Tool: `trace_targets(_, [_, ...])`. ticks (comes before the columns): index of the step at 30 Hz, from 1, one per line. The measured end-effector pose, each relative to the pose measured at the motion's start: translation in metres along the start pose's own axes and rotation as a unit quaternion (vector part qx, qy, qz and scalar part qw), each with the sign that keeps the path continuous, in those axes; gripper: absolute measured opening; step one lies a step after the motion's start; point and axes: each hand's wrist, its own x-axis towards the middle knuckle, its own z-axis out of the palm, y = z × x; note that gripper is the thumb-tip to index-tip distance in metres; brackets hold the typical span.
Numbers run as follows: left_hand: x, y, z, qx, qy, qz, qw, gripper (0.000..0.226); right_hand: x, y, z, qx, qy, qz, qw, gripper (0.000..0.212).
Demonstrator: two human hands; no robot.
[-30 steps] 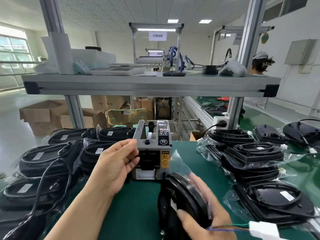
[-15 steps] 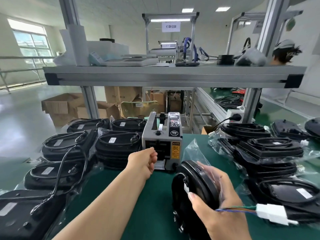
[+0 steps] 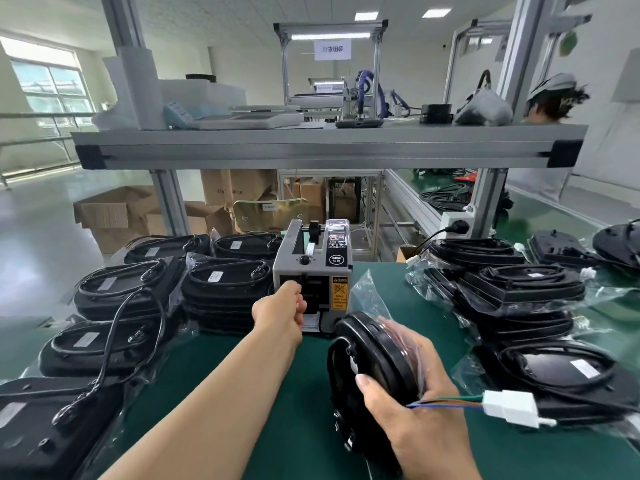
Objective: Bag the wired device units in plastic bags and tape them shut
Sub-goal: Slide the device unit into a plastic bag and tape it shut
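A: Where is the device unit [image 3: 374, 351]?
B: In its plastic bag [image 3: 369, 292], at 5 o'clock from the tape dispenser [image 3: 313, 268]. Our right hand [image 3: 415, 407] grips it on edge.
A: And our left hand [image 3: 280, 311]?
B: Fingers curled at the dispenser outlet. We cannot tell whether they pinch anything.

- Tape dispenser [image 3: 313, 275], yellow label [image 3: 339, 293] on its front: "CAUTION" on top, the small print below is too fine to read.
- Round black label [image 3: 336, 259] above it: "SEMI".
- Hanging white sign [image 3: 332, 50]: four Chinese characters, ending 组装.
- Cardboard box [image 3: 239, 188]: "40 CM".
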Motion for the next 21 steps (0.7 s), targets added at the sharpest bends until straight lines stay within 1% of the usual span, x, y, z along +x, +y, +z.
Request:
trace_targets(2, [-0.018,0.004,-0.013,0.019,-0.072,0.011,0.997,0.019,0.0,0.0,-0.002,0.009,0.001,0.004,1.0,0.059])
trace_targets(4, [-0.045,0.013,-0.03,0.031,-0.175,0.012,0.984,0.015,0.0,0.0,-0.002,0.011,-0.003,0.008,1.0,0.058])
trace_targets(7, [-0.091,0.027,-0.052,0.08,-0.318,0.037,0.944,0.014,-0.002,-0.002,-0.001,0.001,-0.019,0.01,1.0,0.059])
trace_targets(8, [-0.104,0.032,-0.057,0.105,-0.35,0.053,0.929,0.016,-0.003,-0.003,-0.001,-0.002,-0.024,0.011,1.0,0.059])
trace_targets(10, [-0.127,0.037,-0.061,0.151,-0.389,0.081,0.905,0.02,-0.006,-0.003,0.001,-0.004,-0.032,0.015,0.999,0.06])
trace_targets(12, [-0.142,0.037,-0.06,0.202,-0.395,0.112,0.889,0.019,-0.008,-0.003,0.002,-0.005,-0.031,0.012,0.999,0.06])
trace_targets(15, [-0.151,0.03,-0.056,0.262,-0.352,0.164,0.884,0.011,-0.011,-0.003,0.005,-0.013,-0.033,0.004,0.999,0.061])
trace_targets(21, [-0.153,0.028,-0.052,0.291,-0.319,0.195,0.881,0.012,-0.012,-0.002,0.006,-0.015,-0.028,0.002,0.999,0.06])
